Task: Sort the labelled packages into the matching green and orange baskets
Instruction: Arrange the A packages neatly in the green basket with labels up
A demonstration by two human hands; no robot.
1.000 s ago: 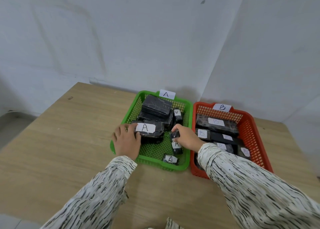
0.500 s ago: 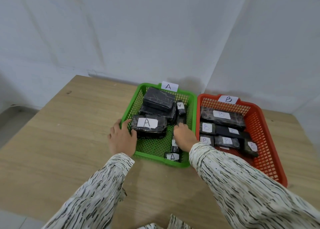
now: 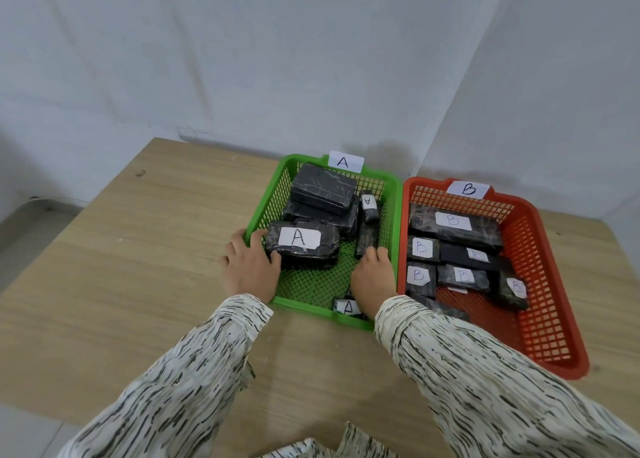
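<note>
The green basket (image 3: 390, 194), tagged A, holds several black wrapped packages. My left hand (image 3: 248, 271) reaches over its left rim, with thumb and fingers closed on the left end of the large A package (image 3: 304, 246). My right hand (image 3: 374, 279) is inside the basket near its right wall, fingertips curled on the near end of a slim dark package (image 3: 367, 236). A small A package (image 3: 347, 307) lies by my right wrist at the front rim. Just to the right, the orange basket (image 3: 550, 284), tagged B, holds several B packages (image 3: 453, 224).
Both baskets sit side by side on a wooden table (image 3: 138, 267) pushed into a corner of white walls. The table's left edge drops off to a grey floor (image 3: 27, 229). My patterned sleeves cover the near part of the table.
My right hand has moved from the middle of the green basket toward its right wall and now rests on the slim package. My left hand has stayed at the large A package.
</note>
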